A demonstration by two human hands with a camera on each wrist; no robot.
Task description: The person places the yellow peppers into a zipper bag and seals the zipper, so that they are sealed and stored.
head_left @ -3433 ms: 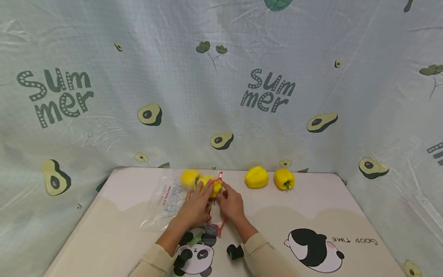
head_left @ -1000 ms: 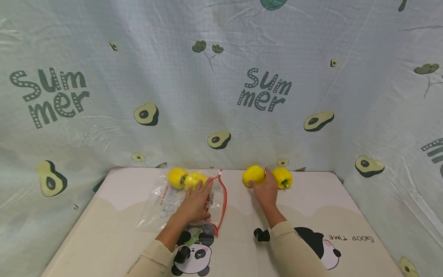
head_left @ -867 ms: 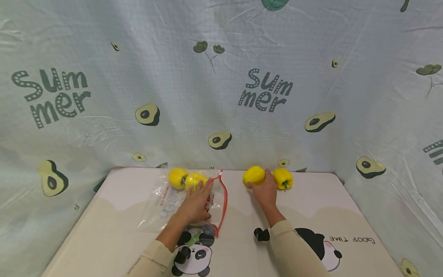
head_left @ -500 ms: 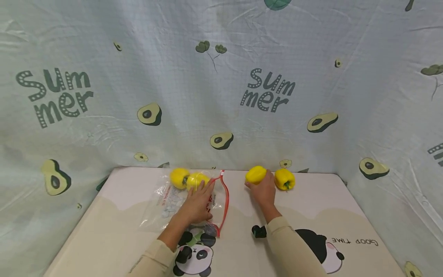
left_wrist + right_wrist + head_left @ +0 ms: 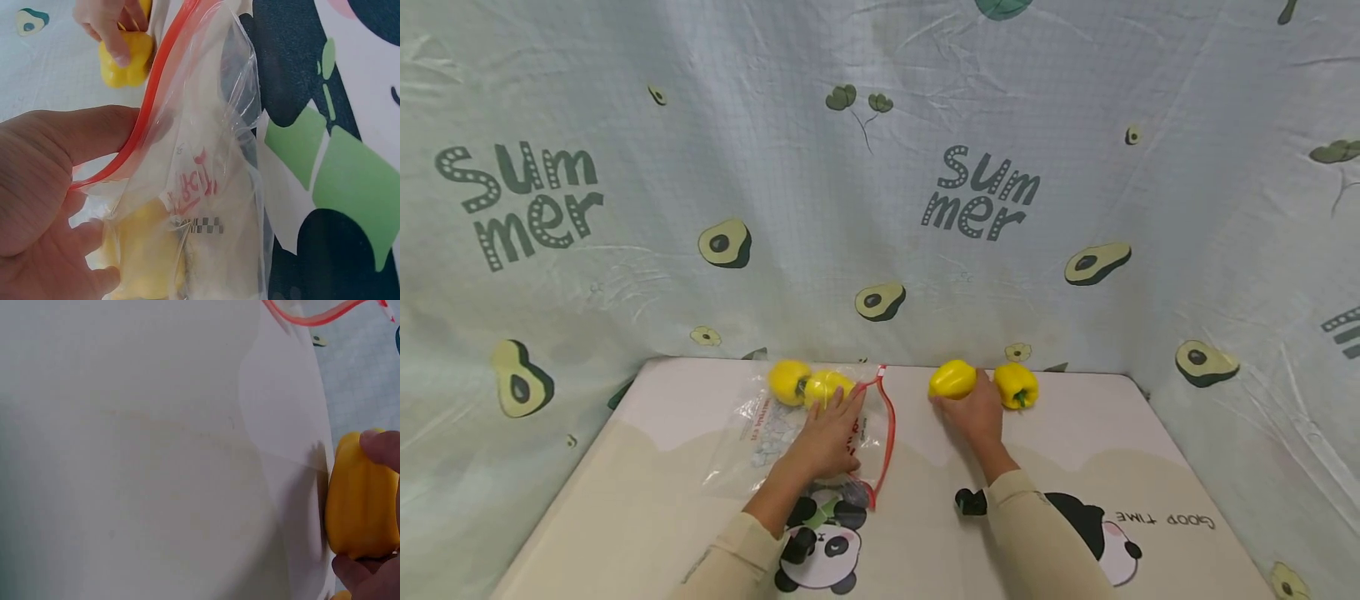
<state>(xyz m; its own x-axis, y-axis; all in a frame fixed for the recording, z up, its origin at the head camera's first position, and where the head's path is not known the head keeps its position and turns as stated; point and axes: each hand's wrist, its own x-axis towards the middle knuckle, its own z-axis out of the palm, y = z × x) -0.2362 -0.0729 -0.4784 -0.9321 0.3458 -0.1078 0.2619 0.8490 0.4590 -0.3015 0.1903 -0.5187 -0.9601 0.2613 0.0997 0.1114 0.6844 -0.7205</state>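
My left hand (image 5: 829,433) rests on a clear zip bag (image 5: 730,467) with its fingers spread. In the left wrist view, the thumb touches the red zip strip (image 5: 147,103) at the bag's mouth. Two yellow bell peppers lie in the bag: one pepper (image 5: 787,382) farther left, the other pepper (image 5: 825,387) beside my left fingertips. My right hand (image 5: 977,412) grips a third yellow bell pepper (image 5: 952,379) near the table's far edge, thumb on one side and fingers on the other. Another yellow bell pepper (image 5: 1017,386) sits just right of that hand.
The table (image 5: 647,500) has a pale cover with panda prints. A light printed curtain (image 5: 805,250) hangs behind its far edge and along both sides. A small black device (image 5: 970,502) sits at my right wrist, another (image 5: 799,546) at my left.
From 3.4 seconds ago, my right hand has gone from the bag's mouth to a pepper on the right and taken hold. The nearer bagged pepper now lies farther left, inside the bag.
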